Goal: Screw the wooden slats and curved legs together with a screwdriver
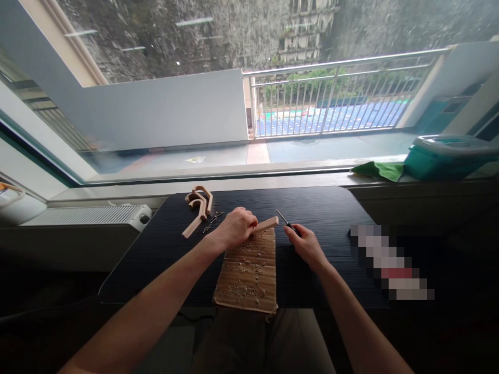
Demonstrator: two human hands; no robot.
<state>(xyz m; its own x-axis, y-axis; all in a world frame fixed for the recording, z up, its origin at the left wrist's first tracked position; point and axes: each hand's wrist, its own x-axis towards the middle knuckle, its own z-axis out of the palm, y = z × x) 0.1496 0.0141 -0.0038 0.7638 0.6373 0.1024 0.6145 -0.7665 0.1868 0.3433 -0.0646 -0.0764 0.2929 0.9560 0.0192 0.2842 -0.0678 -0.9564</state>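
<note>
At the top edge of the cardboard sheet (247, 275), a pale wooden strip (267, 224) lies under the left hand (234, 228). Its fingers are clenched around the strip, seemingly pinning it so it cannot shift. The right hand (306, 244) grasps a slim tool (284, 218), its tip angled up and away, just beside the strip's free end. The cardboard, flecked with chips, apparently shields the black surface (331, 208). Curved wooden pieces (198, 205) and small metal bits (212, 221) sit at the far left, out of the hands' way.

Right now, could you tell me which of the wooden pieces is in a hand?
The straight stick, held by the left hand over the cardboard; the curved pieces lie untouched farther left on the table.
</note>
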